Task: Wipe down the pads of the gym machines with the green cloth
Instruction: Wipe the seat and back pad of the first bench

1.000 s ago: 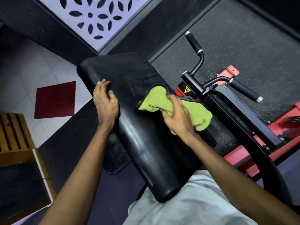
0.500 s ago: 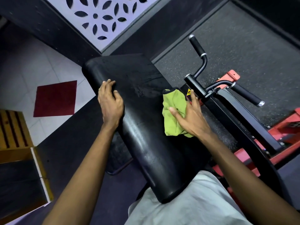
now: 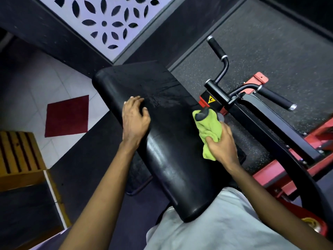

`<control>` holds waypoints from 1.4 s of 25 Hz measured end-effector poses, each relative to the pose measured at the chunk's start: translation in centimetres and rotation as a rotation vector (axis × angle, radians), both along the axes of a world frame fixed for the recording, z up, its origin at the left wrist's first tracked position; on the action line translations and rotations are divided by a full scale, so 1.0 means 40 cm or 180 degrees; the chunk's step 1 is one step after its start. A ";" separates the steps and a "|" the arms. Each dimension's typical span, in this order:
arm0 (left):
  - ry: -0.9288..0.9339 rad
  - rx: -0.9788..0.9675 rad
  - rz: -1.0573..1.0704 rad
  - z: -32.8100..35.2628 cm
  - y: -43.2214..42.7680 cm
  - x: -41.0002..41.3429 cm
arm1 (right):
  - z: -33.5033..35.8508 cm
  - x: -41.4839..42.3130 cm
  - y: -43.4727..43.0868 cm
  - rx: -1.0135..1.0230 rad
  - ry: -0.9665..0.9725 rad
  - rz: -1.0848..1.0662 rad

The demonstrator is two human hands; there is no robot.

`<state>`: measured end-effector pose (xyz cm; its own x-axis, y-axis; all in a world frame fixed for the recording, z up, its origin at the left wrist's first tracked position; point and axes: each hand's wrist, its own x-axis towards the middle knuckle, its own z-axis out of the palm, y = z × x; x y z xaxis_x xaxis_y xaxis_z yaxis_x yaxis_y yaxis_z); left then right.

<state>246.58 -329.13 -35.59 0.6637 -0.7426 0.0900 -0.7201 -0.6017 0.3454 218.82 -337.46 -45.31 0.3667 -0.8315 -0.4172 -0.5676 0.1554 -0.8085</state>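
Cloth: green cloth (image 3: 210,129), bunched, centre right of the frame, against the right edge of the pad (image 3: 171,159); its top end pokes out above the fingers, its bottom end hangs below the thumb.
Right hand (image 3: 222,144): fingers clenched round the cloth, thumb pressed on its front.
Left hand (image 3: 135,121): fingers loosely spread on the pad's left edge, grasping nothing.
Pad: black, with wet streaks on its upper part.
Labels: yellow warning triangle sticker (image 3: 210,99) just above the cloth; no readable writing.
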 end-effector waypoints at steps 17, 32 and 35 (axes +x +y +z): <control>-0.0428 0.0125 0.0177 -0.006 -0.016 -0.020 | -0.036 -0.067 -0.042 0.0180 0.0796 -0.0509; 0.0051 -0.0260 0.0451 0.001 0.001 0.057 | -0.033 0.091 -0.105 0.0174 0.0606 -0.0374; -0.0019 -0.0308 0.0503 -0.003 0.007 0.062 | 0.014 0.192 -0.109 -0.0056 0.0285 -0.0069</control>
